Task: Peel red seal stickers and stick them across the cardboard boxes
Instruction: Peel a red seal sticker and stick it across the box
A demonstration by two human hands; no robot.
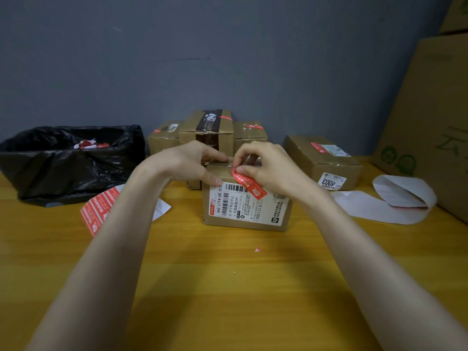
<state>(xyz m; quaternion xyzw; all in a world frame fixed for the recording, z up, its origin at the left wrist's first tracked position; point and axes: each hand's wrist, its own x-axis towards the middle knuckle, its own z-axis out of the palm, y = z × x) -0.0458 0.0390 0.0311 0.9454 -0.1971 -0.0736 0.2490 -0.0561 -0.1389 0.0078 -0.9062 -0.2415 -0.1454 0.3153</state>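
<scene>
head view: the sticking step is in hand, with the peel already done for this seal. the box (218, 171) stands mid-table, label side facing the person, and the sticker (249, 184) lies slantwise on it. its long axis runs from the box's top front edge, at upper left, down to the lower right over the barcode, so the printed end points down and right, towards the person. the right hand (268, 168) pinches the sticker's upper end between thumb and forefinger, closed tight on it, right at the top edge. the left hand (187, 160) braces the box, thumb pressed on the front near the upper left corner and fingers curled over the top; whether a fingertip also touches the sticker end i cannot tell. how much of the lower end is already stuck down is unclear too. the next move, i judge, calls for folding the held end over the edge onto the top face, then rubbing it flat so the seal bridges the flap. more seals wait on the sheet (98, 211) at left. the boxes (210, 127) behind already carry red seals.
</scene>
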